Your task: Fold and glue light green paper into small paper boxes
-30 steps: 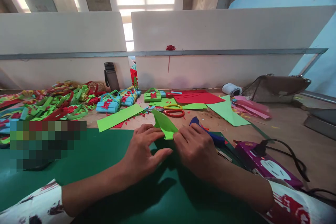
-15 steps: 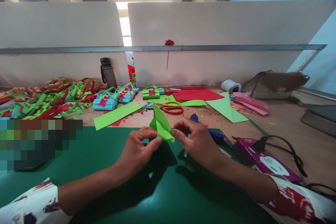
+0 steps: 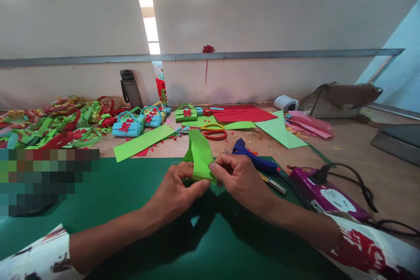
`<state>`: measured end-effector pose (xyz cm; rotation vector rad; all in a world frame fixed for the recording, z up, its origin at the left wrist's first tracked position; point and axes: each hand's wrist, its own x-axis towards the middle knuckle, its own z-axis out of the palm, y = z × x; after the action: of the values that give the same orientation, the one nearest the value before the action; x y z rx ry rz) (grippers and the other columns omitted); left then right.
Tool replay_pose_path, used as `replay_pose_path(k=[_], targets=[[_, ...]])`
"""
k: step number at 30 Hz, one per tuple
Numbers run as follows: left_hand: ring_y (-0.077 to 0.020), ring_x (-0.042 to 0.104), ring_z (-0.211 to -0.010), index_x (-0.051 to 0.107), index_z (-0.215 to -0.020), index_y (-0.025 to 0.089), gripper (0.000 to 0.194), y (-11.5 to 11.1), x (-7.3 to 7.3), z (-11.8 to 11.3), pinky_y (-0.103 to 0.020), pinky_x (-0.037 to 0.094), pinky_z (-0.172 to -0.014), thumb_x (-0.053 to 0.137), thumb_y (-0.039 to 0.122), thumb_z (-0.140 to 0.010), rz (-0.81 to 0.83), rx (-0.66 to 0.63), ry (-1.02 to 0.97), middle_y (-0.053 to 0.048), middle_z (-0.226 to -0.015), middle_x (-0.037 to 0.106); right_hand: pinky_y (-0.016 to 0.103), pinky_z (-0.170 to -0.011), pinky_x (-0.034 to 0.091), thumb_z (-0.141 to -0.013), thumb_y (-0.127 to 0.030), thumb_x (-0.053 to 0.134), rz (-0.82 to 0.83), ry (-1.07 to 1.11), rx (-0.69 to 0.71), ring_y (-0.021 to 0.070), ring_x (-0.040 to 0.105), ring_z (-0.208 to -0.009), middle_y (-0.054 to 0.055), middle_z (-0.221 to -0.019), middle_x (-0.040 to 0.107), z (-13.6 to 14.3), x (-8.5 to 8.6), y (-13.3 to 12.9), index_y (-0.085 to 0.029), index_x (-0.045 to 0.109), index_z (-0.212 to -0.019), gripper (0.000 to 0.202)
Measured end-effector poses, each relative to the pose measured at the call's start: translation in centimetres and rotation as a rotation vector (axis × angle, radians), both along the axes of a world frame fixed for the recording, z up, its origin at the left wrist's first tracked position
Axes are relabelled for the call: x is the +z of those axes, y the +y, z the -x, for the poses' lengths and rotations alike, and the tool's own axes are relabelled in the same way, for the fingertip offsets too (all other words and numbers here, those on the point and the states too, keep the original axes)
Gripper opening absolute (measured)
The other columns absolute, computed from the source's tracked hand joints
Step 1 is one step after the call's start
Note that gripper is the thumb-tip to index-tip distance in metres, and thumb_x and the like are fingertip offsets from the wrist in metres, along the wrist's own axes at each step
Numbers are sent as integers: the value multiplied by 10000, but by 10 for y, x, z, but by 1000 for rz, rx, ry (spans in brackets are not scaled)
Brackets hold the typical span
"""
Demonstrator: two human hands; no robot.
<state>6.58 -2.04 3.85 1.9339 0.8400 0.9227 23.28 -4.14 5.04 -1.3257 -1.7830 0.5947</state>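
Observation:
A folded piece of bright green paper [image 3: 201, 155] is held up over the dark green mat [image 3: 131, 197]. My left hand [image 3: 180, 188] grips its lower left part, thumb in front along the bottom edge and fingers behind. My right hand [image 3: 234, 175] pinches the paper's lower right corner between thumb and fingers. Just beyond my right hand lies a blue glue gun [image 3: 256, 157], with a cutter knife [image 3: 274, 184] beside it. Scissors with red and yellow handles [image 3: 213, 133] lie behind the folded paper.
A green strip [image 3: 142, 143], red sheets [image 3: 244, 113] and small paper bags [image 3: 127, 127] lie along the back. Paper pieces [image 3: 65, 127] are heaped at the left beside a bottle [image 3: 130, 89]. At the right are a purple power strip [image 3: 328, 194], its cables and a handbag [image 3: 344, 100].
The folded paper has turned, showing a broader face. My left thumb has slid right along its bottom edge. My right hand now pinches its corner, and more of the glue gun shows.

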Motion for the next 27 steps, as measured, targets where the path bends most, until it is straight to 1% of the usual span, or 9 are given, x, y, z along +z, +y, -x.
replay_pose_path(k=[3,6,10,13,17,21,24,27], targets=[[-197,587,-735,727,-741,191,154,-1,1,0,-323,444,-714,587,251,-764,42,15,-11,-30,-751,662,229,-499,318,-841,-253,481,56,26,19,89,423,-524,-51,-540,466,-1,-1,1,-180,470,-581,270],[-166,556,-688,727,-766,169,168,-2,4,0,-281,432,-662,586,259,-762,96,20,-13,-25,-750,659,227,-508,340,-857,-263,470,90,64,40,91,445,-525,-44,-549,496,-2,-2,2,-178,491,-604,268],[-126,500,-622,717,-777,141,174,-3,6,1,-228,395,-588,590,259,-759,150,33,0,-11,-709,631,223,-523,355,-883,-273,447,77,97,79,93,460,-548,-36,-582,514,-3,-4,3,-177,506,-632,275],[-119,481,-613,714,-786,139,196,-3,4,3,-218,387,-577,583,284,-773,194,16,-17,-13,-711,627,224,-519,356,-887,-275,452,72,103,87,91,454,-544,-39,-582,506,-2,-4,2,-178,503,-634,276],[-115,463,-595,728,-835,147,247,-4,3,3,-207,377,-534,560,325,-800,301,0,-61,-20,-708,617,225,-533,366,-882,-268,468,73,118,86,92,460,-551,-40,-587,505,-2,-2,1,-177,498,-631,268],[-107,417,-549,737,-793,147,234,-6,5,3,-198,347,-487,588,326,-776,324,-2,-51,-12,-645,586,228,-532,358,-866,-352,511,81,134,79,99,462,-573,-35,-613,511,-2,-1,3,-171,526,-670,267],[-107,429,-569,740,-789,150,232,-6,5,3,-194,352,-498,598,333,-776,336,-25,-52,-15,-663,598,222,-517,352,-858,-404,519,106,181,108,95,448,-568,-38,-622,507,-3,-2,4,-169,541,-704,282],[-125,486,-631,741,-817,145,270,-6,4,3,-207,392,-556,603,375,-783,396,-34,-78,-35,-724,638,218,-512,352,-835,-391,555,108,180,120,92,441,-567,-41,-623,506,-4,-1,4,-167,543,-707,259]])
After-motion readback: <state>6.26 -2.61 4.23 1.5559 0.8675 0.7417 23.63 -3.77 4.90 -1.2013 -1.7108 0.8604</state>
